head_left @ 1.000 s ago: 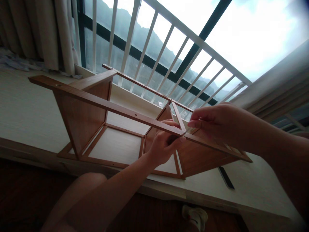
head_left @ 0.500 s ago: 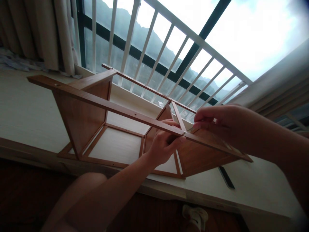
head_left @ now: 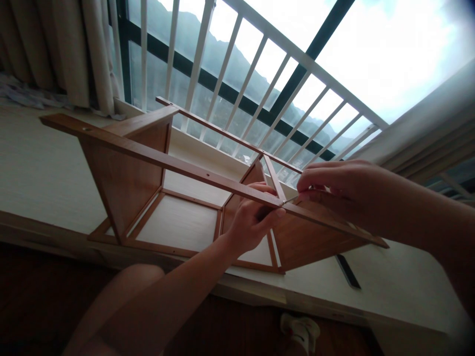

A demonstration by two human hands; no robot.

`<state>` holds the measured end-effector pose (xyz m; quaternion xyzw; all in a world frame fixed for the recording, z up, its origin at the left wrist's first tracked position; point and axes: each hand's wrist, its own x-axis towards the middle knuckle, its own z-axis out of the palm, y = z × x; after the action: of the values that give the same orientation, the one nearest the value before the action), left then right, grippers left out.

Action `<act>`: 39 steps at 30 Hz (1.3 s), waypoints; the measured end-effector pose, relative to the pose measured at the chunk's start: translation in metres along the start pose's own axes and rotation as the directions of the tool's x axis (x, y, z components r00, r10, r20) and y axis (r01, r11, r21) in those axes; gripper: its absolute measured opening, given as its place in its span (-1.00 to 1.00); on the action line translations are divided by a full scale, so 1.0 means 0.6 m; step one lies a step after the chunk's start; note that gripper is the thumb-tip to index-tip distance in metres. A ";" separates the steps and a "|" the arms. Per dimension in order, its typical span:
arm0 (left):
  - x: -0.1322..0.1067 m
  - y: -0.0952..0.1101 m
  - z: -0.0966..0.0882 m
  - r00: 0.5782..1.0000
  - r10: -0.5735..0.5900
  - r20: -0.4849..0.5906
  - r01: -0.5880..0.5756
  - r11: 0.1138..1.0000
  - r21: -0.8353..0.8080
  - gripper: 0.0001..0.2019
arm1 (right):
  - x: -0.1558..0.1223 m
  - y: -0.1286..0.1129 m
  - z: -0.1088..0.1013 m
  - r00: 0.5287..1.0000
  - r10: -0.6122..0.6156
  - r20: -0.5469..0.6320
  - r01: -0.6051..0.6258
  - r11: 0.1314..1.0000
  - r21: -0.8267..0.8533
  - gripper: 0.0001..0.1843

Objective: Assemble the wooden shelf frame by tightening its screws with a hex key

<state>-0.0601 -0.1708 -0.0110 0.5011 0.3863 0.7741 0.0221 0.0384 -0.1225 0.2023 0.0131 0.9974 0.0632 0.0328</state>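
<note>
A brown wooden shelf frame (head_left: pixel 148 153) lies on its side on a pale ledge, its long upper rail running from far left to lower right. My left hand (head_left: pixel 250 217) is closed round this rail near a crosspiece joint, the thumb below the screw (head_left: pixel 284 202). My right hand (head_left: pixel 330 183) is just right of the joint, its fingers pinched on a thin metal rod that looks like a hex key (head_left: pixel 292 200). The rod's tip reaches the screw head. Most of the key is hidden by the fingers.
White railings (head_left: pixel 256 64) stand before the window behind the frame. A dark flat object (head_left: pixel 348 272) lies on the ledge (head_left: pixel 401 287) to the right. Curtains (head_left: pixel 70 54) hang at left. A light-coloured shoe (head_left: pixel 300 332) is on the dark floor.
My right hand has shifted slightly, and the thin hex key now shows between its fingers and the screw. My left hand and the frame have stayed in place.
</note>
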 end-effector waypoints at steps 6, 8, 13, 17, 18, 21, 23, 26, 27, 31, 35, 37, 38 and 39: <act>0.001 0.002 -0.002 1.000 -0.006 0.022 0.005 1.000 0.015 -0.84 | 0.005 -0.002 -0.003 0.999 -0.043 0.010 0.043 0.999 -0.001 -0.82; 0.001 0.003 -0.002 1.000 -0.009 0.021 0.009 1.000 0.019 -0.83 | 0.006 -0.001 -0.004 0.999 -0.047 0.014 0.047 0.999 -0.010 -0.82; 0.002 0.004 -0.003 1.000 0.015 0.015 -0.016 1.000 0.015 -0.84 | 0.008 0.000 -0.006 0.998 -0.056 0.014 0.056 0.998 0.005 -0.79; 0.002 0.005 -0.003 1.000 0.008 0.011 -0.009 1.000 0.016 -0.85 | 0.011 0.000 -0.010 0.996 -0.080 0.028 0.081 0.997 -0.011 -0.76; 0.002 0.005 -0.003 1.000 0.008 0.010 -0.008 1.000 0.015 -0.85 | 0.012 0.000 -0.010 0.996 -0.090 0.025 0.090 0.996 -0.018 -0.76; 0.002 0.005 -0.003 1.000 0.013 0.015 -0.013 1.000 0.015 -0.85 | 0.015 0.002 -0.008 0.994 -0.112 0.016 0.113 0.992 -0.055 -0.76; 0.002 0.006 -0.004 1.000 0.005 0.013 -0.005 1.000 0.018 -0.85 | 0.017 0.003 -0.005 0.994 -0.105 0.016 0.106 0.990 -0.089 -0.78; 0.003 0.007 -0.004 1.000 -0.012 0.006 0.012 1.000 0.020 -0.82 | 0.018 0.004 -0.004 0.997 -0.081 0.003 0.081 0.991 -0.105 -0.81; 0.002 0.007 -0.003 1.000 -0.011 0.005 0.011 1.000 0.017 -0.82 | 0.018 0.004 -0.005 0.996 -0.087 -0.011 0.086 0.991 -0.101 -0.82; 0.001 0.004 -0.003 1.000 0.004 0.005 -0.004 1.000 0.002 -0.84 | 0.018 0.001 -0.008 0.994 -0.108 -0.030 0.105 0.990 -0.093 -0.79; 0.001 0.001 -0.002 1.000 0.005 0.004 -0.005 1.000 0.008 -0.84 | 0.017 -0.002 0.001 0.998 0.057 0.023 -0.054 0.994 -0.098 -0.78; 0.001 0.001 -0.003 1.000 0.000 0.008 0.000 1.000 0.016 -0.84 | 0.017 -0.005 0.008 0.988 0.151 0.023 -0.149 0.986 -0.079 -0.74; 0.001 0.001 -0.003 1.000 -0.002 0.012 0.001 1.000 0.019 -0.83 | 0.017 -0.006 0.011 0.983 0.181 0.011 -0.180 0.981 -0.067 -0.70; 0.001 0.001 -0.004 1.000 -0.003 0.015 0.003 1.000 0.020 -0.83 | 0.017 -0.008 0.014 0.980 0.199 -0.008 -0.199 0.978 -0.056 -0.67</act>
<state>-0.0618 -0.1723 -0.0104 0.5067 0.3944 0.7663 0.0213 0.0288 -0.1261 0.1930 0.1118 0.9889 0.0941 0.0255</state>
